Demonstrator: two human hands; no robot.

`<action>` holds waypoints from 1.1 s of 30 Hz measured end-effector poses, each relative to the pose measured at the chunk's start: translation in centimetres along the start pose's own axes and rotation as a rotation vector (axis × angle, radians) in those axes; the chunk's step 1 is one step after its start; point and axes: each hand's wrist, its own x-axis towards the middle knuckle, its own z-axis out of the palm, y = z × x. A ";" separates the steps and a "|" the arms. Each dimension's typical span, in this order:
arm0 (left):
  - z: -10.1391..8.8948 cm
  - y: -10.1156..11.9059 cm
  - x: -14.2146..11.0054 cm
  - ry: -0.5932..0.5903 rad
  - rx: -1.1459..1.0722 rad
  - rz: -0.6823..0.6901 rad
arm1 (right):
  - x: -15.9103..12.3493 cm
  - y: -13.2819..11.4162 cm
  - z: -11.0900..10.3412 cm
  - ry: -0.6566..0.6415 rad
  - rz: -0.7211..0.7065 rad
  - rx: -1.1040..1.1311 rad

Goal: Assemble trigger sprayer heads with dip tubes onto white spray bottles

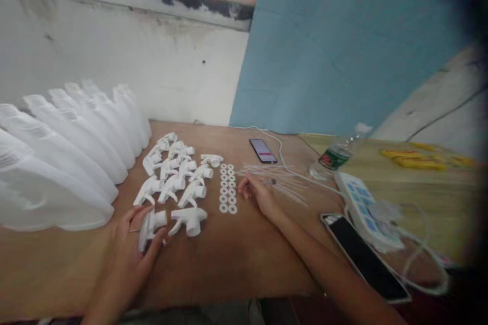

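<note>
My left hand (131, 244) is closed around a white trigger spray head (149, 227) at the front left of the table. Just right of it lies another spray head (189, 219), and several more spray heads (171, 183) are set out in rows behind. White ring washers (227, 190) form two columns in the middle. Beside them, my right hand (257, 193) has its fingers curled around a slim pen-like stick (271, 182) with a dark end; its exact kind is unclear. Thin white tubes (290, 188) lie loose behind and right of this hand.
White plastic bottles (76, 147) without caps stand in rows at the left. One phone (263, 151) lies behind the tubes, another phone (364, 256) at the front right. A power strip (366, 210) with cables, a clear drink bottle (335, 155) and yellow packets (419, 159) occupy the right.
</note>
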 end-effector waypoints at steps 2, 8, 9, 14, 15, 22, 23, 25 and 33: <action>0.1 -0.1 0.0 -0.005 0.010 0.007 | 0.2 0.0 0.0 0.008 -0.017 -0.007; 0.3 -0.5 0.0 -0.004 0.033 0.025 | 0.6 0.3 0.1 0.021 -0.017 -0.036; 0.4 -0.5 0.0 -0.002 0.035 0.026 | 0.6 0.4 0.1 0.019 -0.012 -0.036; 0.3 -0.4 0.0 0.002 0.038 0.031 | 0.6 0.4 0.1 0.010 0.005 -0.029; 0.3 -0.4 0.0 0.003 0.037 0.031 | 0.6 0.3 0.2 0.009 0.008 -0.027; 0.4 -0.5 0.0 -0.004 0.045 0.024 | 0.5 0.2 0.0 0.001 -0.023 -0.038; 0.4 -0.5 0.0 -0.007 0.047 0.022 | 0.5 0.2 0.0 0.003 -0.041 -0.047; 0.3 -0.4 0.1 -0.011 0.050 0.019 | 0.5 0.2 -0.1 0.004 -0.071 -0.059; 0.2 -0.2 0.1 -0.015 0.045 0.011 | 1.3 0.9 0.0 0.084 -0.117 -0.017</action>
